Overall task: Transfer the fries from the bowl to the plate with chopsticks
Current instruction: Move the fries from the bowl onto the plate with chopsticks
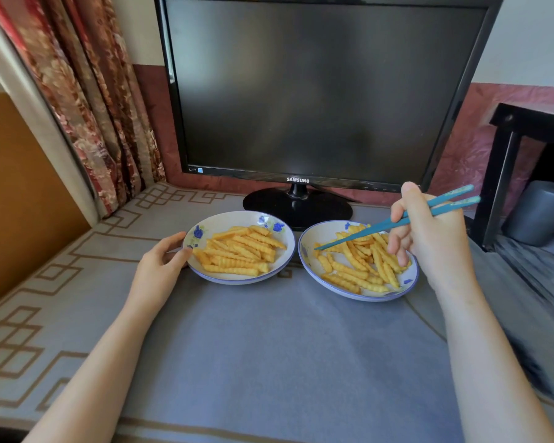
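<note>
Partly, the right hand (pixel 429 238) gripping chopsticks (pixel 365 231) hides some fries (pixel 349 270).

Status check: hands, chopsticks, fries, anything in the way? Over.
Left hand grips left dish rim. Right hand holds chopsticks, tips down among fries in right dish; no fry lifted. Monitor stand behind dishes, not blocking.

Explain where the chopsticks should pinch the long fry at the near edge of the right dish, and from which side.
Pinch the long fry at its middle, coming down from above with one tip on each long side. It lies flat and slanted in the right dish, top uncovered. The right hand holds the chopsticks.
</note>
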`<state>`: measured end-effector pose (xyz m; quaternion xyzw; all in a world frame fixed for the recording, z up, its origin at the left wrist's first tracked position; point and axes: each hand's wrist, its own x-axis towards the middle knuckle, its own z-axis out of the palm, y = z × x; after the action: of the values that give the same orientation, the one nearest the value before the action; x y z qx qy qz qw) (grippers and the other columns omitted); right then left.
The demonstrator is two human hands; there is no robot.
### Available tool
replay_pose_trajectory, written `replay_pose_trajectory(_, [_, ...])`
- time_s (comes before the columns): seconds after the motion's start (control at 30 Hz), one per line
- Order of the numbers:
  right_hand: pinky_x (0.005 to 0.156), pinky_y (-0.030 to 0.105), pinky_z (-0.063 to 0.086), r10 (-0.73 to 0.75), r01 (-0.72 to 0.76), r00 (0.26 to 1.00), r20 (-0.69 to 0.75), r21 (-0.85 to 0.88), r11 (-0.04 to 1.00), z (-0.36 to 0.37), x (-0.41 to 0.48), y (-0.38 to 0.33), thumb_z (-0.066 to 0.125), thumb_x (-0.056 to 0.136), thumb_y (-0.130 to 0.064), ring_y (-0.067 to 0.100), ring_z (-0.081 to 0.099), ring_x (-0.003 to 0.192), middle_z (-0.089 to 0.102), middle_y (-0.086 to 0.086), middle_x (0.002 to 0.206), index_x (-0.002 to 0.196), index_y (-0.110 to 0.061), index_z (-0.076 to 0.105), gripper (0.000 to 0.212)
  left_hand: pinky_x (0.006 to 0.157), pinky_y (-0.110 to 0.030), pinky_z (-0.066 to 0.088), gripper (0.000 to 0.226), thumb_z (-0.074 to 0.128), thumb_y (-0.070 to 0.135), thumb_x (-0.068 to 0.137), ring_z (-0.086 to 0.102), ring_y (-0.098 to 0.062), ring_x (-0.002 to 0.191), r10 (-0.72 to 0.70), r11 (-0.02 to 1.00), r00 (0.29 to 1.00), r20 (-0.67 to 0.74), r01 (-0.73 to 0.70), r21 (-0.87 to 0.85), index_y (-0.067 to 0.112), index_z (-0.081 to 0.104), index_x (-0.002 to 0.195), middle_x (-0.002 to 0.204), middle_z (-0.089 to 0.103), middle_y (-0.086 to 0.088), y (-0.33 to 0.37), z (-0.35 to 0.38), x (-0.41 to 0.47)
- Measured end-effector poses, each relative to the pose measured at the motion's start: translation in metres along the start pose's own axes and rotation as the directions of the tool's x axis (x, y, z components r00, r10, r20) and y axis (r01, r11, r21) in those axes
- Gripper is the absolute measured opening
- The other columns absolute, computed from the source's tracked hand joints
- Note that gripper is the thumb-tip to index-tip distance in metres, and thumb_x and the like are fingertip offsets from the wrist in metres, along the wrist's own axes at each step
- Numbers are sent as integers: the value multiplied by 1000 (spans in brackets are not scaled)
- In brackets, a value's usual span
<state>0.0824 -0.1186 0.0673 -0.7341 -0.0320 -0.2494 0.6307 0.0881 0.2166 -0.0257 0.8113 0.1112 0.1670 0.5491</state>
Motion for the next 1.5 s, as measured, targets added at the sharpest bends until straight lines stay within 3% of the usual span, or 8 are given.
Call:
replay_pose_trajectory(0.17, [33,18,29,19,-18,999,32,-36,999,7,-3,3,43,101,-34,24,38,25,51,21,42,66,-6,49,45,98,-38,47,32,58,18,92,64,-20,101,-7,1000,1000,2,7,-5,21,60,124,112,66,0,-2,0,1])
replay_pose_trajectory(0.4, [33,20,26,-18,18,999,-38,-23,1000,10,-7,-1,41,102,-33,18,37,24,49,26,48,71,-2,49,45,95,-36,47,31,58,18,92,65,-20,99,-7,1000,1000,2,7,-10,22,60,123,109,67,1,-1,-1,1])
replay_pose_trajectory(0.7, [37,21,29,19,-1,991,-131,140,990,14,-15,-11,41,101,-35,26,38,32,50,6,40,64,-13,49,44,94,-34,46,32,57,18,92,64,-19,100,2,1000,1000,1,-2,-6,21,59,125,110,65,3,0,0,-1])
replay_pose_trajectory(0.87, [34,15,27,2,-4,1000,8,237,971,35,-31,-19,40,102,-30,19,38,27,49,11,39,66,-9,46,43,90,-31,44,33,57,18,93,63,-20,100,3,1000,1000,2,-3,-6,21,59,125,111,65,2,1,0,-1])
replay_pose_trajectory(1.03, [37,15,32,-97,49,978,187,249,967,59,-48,-16,38,103,-25,15,46,32,48,34,56,67,-7,46,41,92,-32,45,33,56,17,93,63,-20,100,9,1000,1000,2,-9,0,20,59,125,111,65,1,1,0,-1])
replay_pose_trajectory(1.17, [40,13,34,-121,49,946,300,239,970,74,-55,-7,36,103,-22,11,48,36,51,31,57,69,-6,47,38,88,-29,44,31,56,14,93,64,-19,96,15,1000,1000,3,-14,-21,19,60,123,107,65,1,2,1,-2])
replay_pose_trajectory(1.5, [40,13,33,-109,25,925,364,228,973,80,-54,1,39,102,-22,14,49,37,52,35,57,72,-6,50,36,87,-29,43,30,57,15,93,63,-17,91,11,1000,1000,-3,-11,-29,21,60,122,103,66,2,1,1,-1])
